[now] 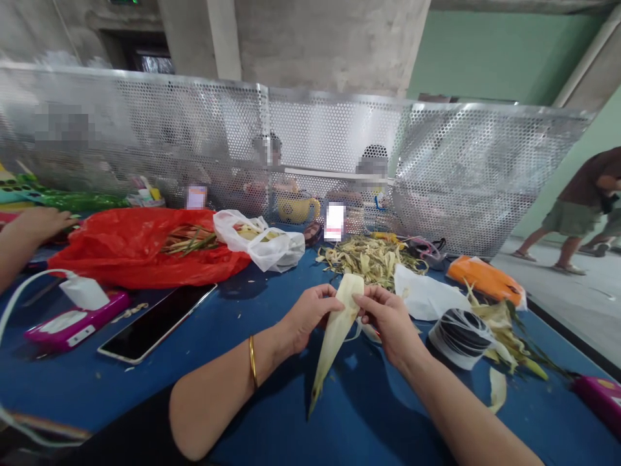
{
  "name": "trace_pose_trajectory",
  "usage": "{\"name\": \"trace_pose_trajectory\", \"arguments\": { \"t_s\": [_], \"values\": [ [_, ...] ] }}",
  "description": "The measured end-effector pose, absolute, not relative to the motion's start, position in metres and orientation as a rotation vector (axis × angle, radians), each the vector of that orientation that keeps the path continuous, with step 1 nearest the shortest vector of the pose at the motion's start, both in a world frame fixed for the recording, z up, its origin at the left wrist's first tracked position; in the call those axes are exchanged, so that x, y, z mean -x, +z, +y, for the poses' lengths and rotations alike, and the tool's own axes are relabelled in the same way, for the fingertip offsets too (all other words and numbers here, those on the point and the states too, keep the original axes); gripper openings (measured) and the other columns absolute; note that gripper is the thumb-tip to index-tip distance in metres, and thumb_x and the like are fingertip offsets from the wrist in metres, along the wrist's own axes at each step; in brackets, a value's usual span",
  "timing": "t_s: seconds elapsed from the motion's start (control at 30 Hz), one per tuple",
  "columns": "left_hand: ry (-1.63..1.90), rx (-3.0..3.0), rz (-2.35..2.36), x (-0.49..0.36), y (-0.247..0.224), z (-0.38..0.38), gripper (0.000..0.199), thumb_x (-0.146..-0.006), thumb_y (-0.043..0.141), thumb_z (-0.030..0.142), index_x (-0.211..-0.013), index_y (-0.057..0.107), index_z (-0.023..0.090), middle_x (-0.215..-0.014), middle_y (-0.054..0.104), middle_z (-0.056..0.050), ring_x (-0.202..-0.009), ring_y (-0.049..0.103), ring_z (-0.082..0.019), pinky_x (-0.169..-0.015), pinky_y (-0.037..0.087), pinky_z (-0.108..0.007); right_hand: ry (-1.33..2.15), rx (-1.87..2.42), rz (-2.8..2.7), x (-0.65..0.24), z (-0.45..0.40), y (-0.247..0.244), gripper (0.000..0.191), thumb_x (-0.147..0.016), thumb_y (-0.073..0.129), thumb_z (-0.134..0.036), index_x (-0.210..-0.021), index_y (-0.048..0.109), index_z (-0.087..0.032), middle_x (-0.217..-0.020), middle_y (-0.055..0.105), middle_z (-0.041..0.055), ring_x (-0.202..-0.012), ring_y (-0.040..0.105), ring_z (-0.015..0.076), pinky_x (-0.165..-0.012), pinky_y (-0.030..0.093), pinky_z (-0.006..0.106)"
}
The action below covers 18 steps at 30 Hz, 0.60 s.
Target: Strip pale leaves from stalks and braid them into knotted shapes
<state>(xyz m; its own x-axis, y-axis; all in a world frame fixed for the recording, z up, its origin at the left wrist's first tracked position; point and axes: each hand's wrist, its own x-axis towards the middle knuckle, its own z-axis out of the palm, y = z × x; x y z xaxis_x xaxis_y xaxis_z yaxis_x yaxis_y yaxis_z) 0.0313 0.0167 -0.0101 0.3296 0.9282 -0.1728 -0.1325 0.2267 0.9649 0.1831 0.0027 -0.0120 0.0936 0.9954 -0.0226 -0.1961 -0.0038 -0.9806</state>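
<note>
"Blue table (272,424), metal screen (194,116) behind — hands?"

"Left hand (306,317) and right hand (392,318) both pinching one pale husk (339,327) near its wide end — narrow tip downward, husk heap (371,257) just beyond."

R forearm (460,406) partly off bottom edge, purple obj. (600,397) ditto R

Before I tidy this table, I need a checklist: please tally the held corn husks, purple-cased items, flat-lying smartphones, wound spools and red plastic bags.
Corn husk, held by left hand and right hand: 1
Purple-cased items (power strip at left; purple casing cut off at right edge): 2
Smartphone: 1
Wound spool: 1
Red plastic bag: 1
Total: 6
</note>
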Motion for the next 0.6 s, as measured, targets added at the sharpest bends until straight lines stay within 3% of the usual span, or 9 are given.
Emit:
{"name": "trace_pose_trajectory", "arguments": {
  "t_s": [0.2, 0.37, 0.6],
  "values": [
    [0.876, -0.911, 0.868, -0.0307, -0.0125, 0.0170, 0.019, -0.060, 0.066, 0.020, -0.073, 0.051, 0.018, -0.058, 0.060, 0.002, -0.048, 0.057, -0.011, -0.048, 0.041, -0.021, 1.248, 1.155, -1.002, -0.1828, 0.0026, -0.0111, 0.030, -0.055, 0.083, -0.033, -0.061, 0.058, -0.017, -0.051, 0.058, -0.0027, -0.047, 0.047, 0.0069, -0.046, 0.038, 0.018],
    [0.893, -0.769, 0.810, -0.0306, -0.0151, 0.0208, 0.025, -0.070, 0.071, 0.033, -0.080, 0.055, 0.018, -0.061, 0.061, 0.001, -0.048, 0.055, -0.012, -0.045, 0.040, -0.022, 1.213, 1.150, -0.979, -0.1847, 0.0043, -0.0113, 0.030, -0.055, 0.080, -0.028, -0.057, 0.052, -0.018, -0.052, 0.057, -0.0039, -0.045, 0.047, 0.0060, -0.045, 0.038, 0.018],
    [1.040, -0.691, 0.903, -0.0318, -0.0168, 0.0254, 0.031, -0.063, 0.076, 0.016, -0.085, 0.055, 0.017, -0.060, 0.060, 0.004, -0.049, 0.054, -0.008, -0.047, 0.039, -0.018, 1.255, 1.034, -0.883, -0.1854, 0.0055, -0.0125, 0.024, -0.055, 0.079, -0.025, -0.064, 0.057, -0.018, -0.055, 0.058, -0.0040, -0.048, 0.049, 0.0067, -0.044, 0.040, 0.017]
  ]
}}
